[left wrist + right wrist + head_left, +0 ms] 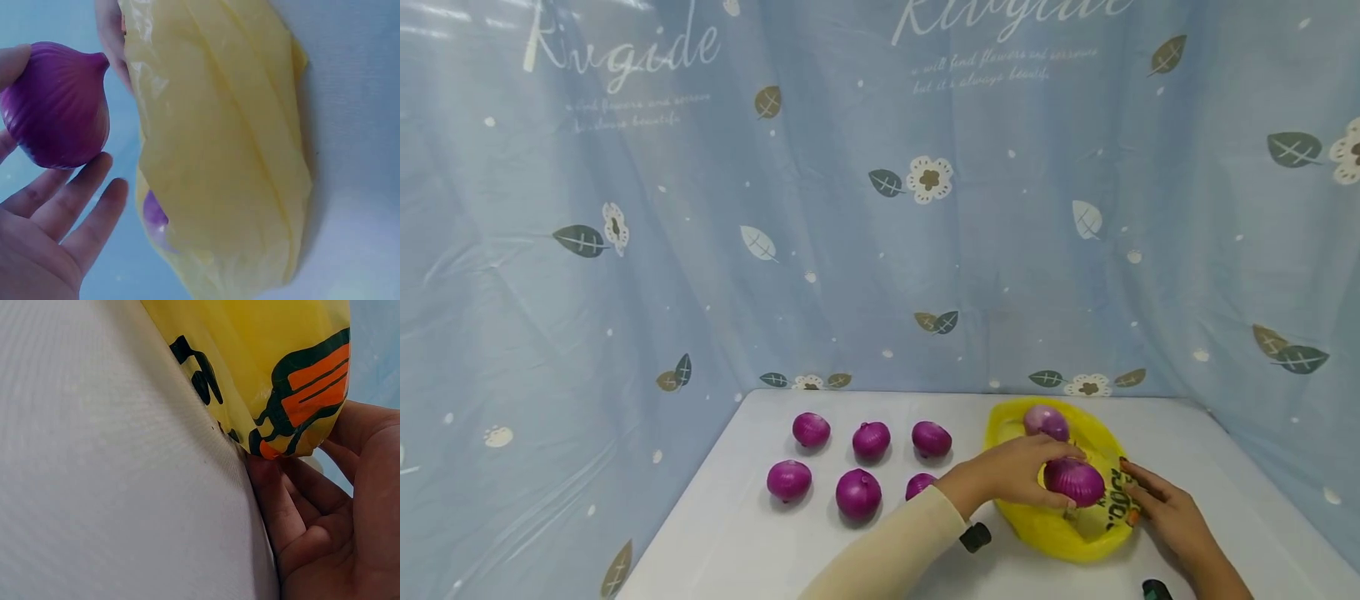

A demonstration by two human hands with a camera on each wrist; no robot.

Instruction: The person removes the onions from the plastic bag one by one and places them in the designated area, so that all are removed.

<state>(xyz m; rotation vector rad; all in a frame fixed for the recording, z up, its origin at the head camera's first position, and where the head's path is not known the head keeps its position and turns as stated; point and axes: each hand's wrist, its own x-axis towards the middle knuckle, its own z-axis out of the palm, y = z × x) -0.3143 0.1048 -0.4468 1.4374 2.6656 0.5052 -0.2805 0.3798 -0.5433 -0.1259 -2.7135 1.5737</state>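
Just above the mouth of a yellow plastic bag (1037,537), my left hand (1017,472) holds a purple onion (1075,482) between thumb and fingers. The left wrist view shows this onion (59,106) apart from the bag, its pointed top to the right. My right hand (1176,517) grips the bag's right edge. In the right wrist view its fingers (281,503) lie against the printed side of the bag and its thumb is mostly hidden behind. A paler-looking onion (1047,422) is inside the bag at the far side.
Several purple onions, such as the front middle one (858,495), stand in two rows on the white table (722,533) left of the bag. My left forearm partly covers one onion (919,485). A blue patterned curtain (850,275) hangs behind the table.
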